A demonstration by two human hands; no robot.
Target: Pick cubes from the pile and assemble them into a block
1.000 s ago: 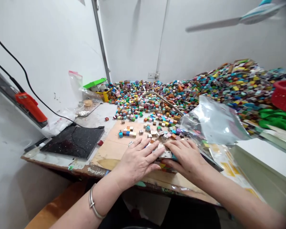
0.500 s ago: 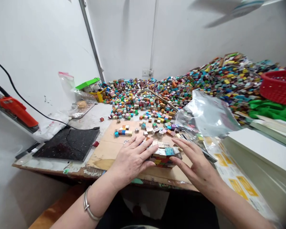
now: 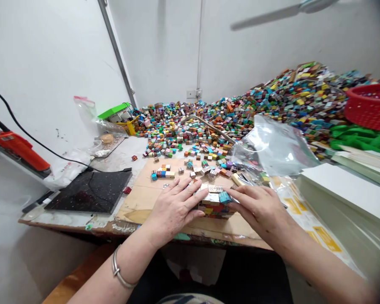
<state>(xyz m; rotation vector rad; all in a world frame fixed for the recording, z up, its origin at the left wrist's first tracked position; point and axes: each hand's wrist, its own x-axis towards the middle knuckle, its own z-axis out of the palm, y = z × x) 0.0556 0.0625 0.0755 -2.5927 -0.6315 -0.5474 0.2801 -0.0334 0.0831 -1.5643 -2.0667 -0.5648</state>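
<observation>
A small brick-like stack of multicoloured printed cubes sits on the wooden board near the table's front edge, with white pieces on top. My left hand lies against the stack's left side, its fingers stretched out and partly hiding it. At the stack's top right corner is a slightly tilted teal cube. The thumb and index finger of my right hand close on that cube's right side, its other fingers bent behind. The stack's back is hidden.
Loose cubes and a short row of cubes lie on the board. A large heap of cubes rises behind. To the left are a black slab and an orange electric tool; clear plastic and a red basket are right.
My right hand has moved in to the left, its thumb and index finger closing on the teal cube, which has turned slightly. My left hand stays against the stack.
</observation>
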